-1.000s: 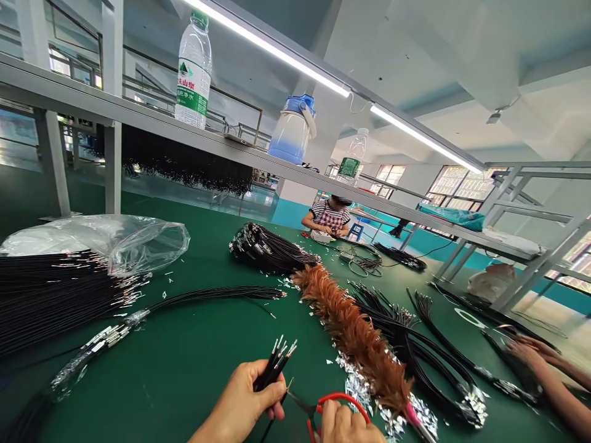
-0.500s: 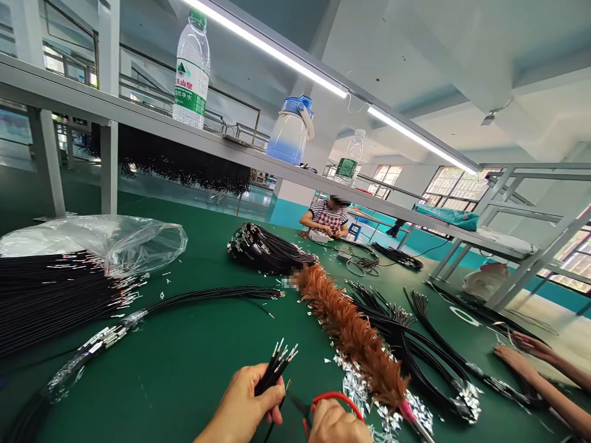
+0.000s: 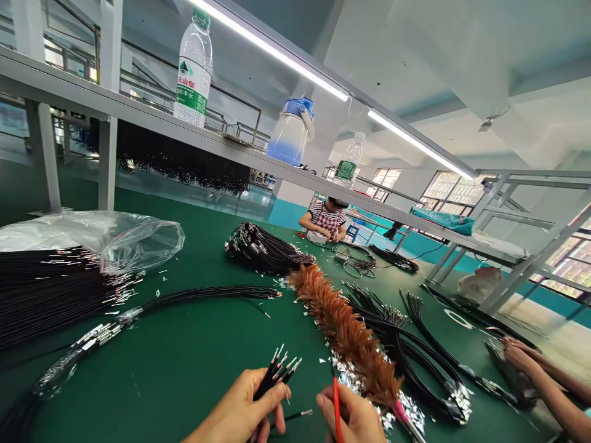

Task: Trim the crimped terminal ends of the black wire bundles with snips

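Observation:
My left hand (image 3: 244, 411) grips a small bundle of black wires (image 3: 277, 372) with stripped metal tips fanned up and to the right. My right hand (image 3: 354, 419) holds red-handled scissors (image 3: 335, 403), of which only a red handle edge shows, upright near the bottom edge. One loose black wire (image 3: 295, 416) lies between the two hands on the green table (image 3: 194, 357). A brown feather duster (image 3: 344, 332) lies just right of my right hand.
Piles of black wires (image 3: 50, 289) and a clear plastic bag (image 3: 115, 237) lie at left, more wire bundles (image 3: 263, 249) in the middle and right. A co-worker's hands (image 3: 526, 357) work at right; another person (image 3: 327, 216) sits far off. Bottles (image 3: 192, 67) stand on the overhead shelf.
My right hand turned the scissors so the red handle now stands upright and the blades are out of sight. A single wire now lies between my hands. The co-worker's hands shifted.

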A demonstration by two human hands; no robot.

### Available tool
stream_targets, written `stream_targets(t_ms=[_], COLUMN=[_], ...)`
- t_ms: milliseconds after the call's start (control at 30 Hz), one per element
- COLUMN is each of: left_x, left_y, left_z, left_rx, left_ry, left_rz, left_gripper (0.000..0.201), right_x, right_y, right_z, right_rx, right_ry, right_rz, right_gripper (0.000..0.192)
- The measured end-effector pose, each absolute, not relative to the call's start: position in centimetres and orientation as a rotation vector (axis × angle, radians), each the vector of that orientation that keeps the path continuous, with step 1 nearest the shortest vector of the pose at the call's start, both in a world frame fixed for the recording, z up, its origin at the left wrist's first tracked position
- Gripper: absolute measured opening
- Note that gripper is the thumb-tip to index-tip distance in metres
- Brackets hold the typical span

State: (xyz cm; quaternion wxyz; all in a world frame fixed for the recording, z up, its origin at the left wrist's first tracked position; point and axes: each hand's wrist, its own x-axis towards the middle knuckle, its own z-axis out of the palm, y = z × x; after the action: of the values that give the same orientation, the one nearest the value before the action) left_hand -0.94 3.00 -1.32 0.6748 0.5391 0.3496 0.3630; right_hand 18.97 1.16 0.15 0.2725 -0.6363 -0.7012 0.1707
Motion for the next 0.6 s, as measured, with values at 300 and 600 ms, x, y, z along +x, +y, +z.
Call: stream_targets(t_ms=[300, 600], left_x=[-0.9, -1.0], left_y=[2.7, 2.1], left_z=[-0.9, 0.0], left_rx=[1.257, 1.262], left_ry=[0.801, 0.777], left_rz=[0.805, 0.88], left_gripper=[0.025, 0.025], right_x=[15.2, 14.5], right_y=[1.0, 0.6], right_z=[1.1, 0.6], right_rx=[-1.321, -1.323], right_ry=[-1.088, -1.139], right_rz=[1.179, 1.131], right_gripper=[0.047, 0.049])
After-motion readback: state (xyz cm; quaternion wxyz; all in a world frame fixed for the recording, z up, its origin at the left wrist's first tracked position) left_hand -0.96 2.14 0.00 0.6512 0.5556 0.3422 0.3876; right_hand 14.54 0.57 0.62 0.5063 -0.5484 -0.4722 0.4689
